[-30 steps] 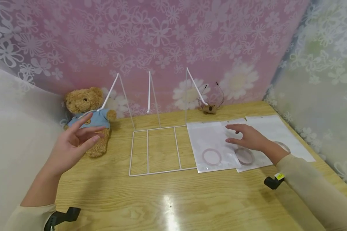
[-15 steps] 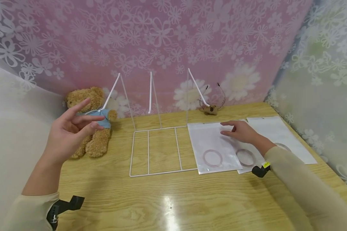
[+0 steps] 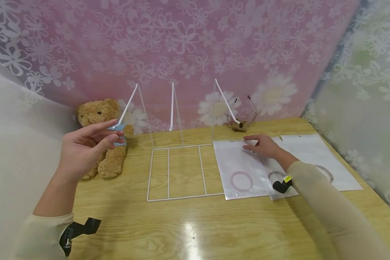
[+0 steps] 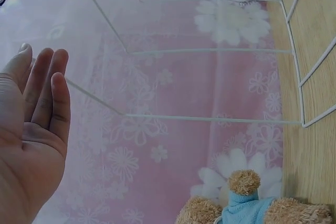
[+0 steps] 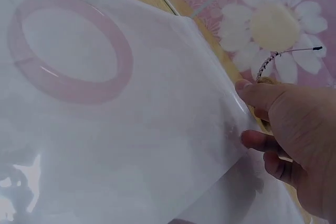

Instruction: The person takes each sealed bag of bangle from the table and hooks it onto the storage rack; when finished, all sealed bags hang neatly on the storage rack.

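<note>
A white wire rack point(image 3: 168, 173) with three raised arms stands on the table. My left hand point(image 3: 84, 148) is in the air by the tip of its leftmost arm, fingers loosely bent and holding nothing; whether they touch the tip cannot be told. My right hand point(image 3: 263, 146) hovers at the top edge of the nearest plastic bag point(image 3: 234, 162), its thumb point(image 5: 257, 93) apart from the fingers. In that bag lies a pink bangle point(image 5: 123, 61). Beside it lie a second bag with a greyish bangle, partly hidden by my right arm, and a third bag point(image 3: 341, 173) with another ring.
Behind the left hand sits a teddy bear point(image 3: 112, 164) in a blue top. A small brown trinket point(image 3: 240, 125) with a beaded cord lies near the back edge of the wooden table point(image 3: 149, 231). Flowered curtains point(image 3: 169, 39) enclose the back and right.
My right hand has moved left, from above the second bag to the top edge of the nearest bag. My left hand has drawn its fingers closer together beside the rack's left arm.
</note>
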Motion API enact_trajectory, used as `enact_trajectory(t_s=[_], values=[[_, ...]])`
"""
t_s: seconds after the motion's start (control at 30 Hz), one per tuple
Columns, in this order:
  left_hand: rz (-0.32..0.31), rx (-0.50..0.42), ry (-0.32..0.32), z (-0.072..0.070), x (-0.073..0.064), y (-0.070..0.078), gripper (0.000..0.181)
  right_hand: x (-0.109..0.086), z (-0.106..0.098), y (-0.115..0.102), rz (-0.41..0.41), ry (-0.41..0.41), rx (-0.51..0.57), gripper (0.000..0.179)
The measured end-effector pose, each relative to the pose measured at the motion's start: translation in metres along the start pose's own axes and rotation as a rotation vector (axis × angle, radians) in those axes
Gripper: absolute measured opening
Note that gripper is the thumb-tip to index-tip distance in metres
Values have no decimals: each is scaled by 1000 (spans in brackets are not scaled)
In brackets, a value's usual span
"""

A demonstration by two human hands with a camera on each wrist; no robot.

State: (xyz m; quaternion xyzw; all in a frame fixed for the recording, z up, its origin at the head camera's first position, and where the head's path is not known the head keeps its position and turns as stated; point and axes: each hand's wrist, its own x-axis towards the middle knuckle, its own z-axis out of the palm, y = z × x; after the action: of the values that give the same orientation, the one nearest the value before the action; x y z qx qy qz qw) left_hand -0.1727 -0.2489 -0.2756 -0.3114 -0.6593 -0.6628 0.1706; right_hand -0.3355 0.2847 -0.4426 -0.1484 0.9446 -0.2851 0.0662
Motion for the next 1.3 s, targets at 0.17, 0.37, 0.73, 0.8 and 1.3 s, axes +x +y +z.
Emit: enact_trajectory(t_s=[0.17, 0.37, 0.73, 0.8, 1.3], values=[[-2, 18, -2, 3, 0, 2, 33, 3, -1, -1, 4, -8, -25, 53], [31, 75, -19, 6, 4, 2, 35, 7, 1, 7, -6, -15, -58, 52], [45, 78, -19, 15, 7, -2, 34, 3, 0, 10, 8, -7, -122, 52], [40, 84, -4, 17, 8, -3, 33, 2, 0, 12, 2, 12, -132, 50], [-14, 71, 101, 16, 8, -7, 23, 9, 3, 9, 35, 70, -48, 36]])
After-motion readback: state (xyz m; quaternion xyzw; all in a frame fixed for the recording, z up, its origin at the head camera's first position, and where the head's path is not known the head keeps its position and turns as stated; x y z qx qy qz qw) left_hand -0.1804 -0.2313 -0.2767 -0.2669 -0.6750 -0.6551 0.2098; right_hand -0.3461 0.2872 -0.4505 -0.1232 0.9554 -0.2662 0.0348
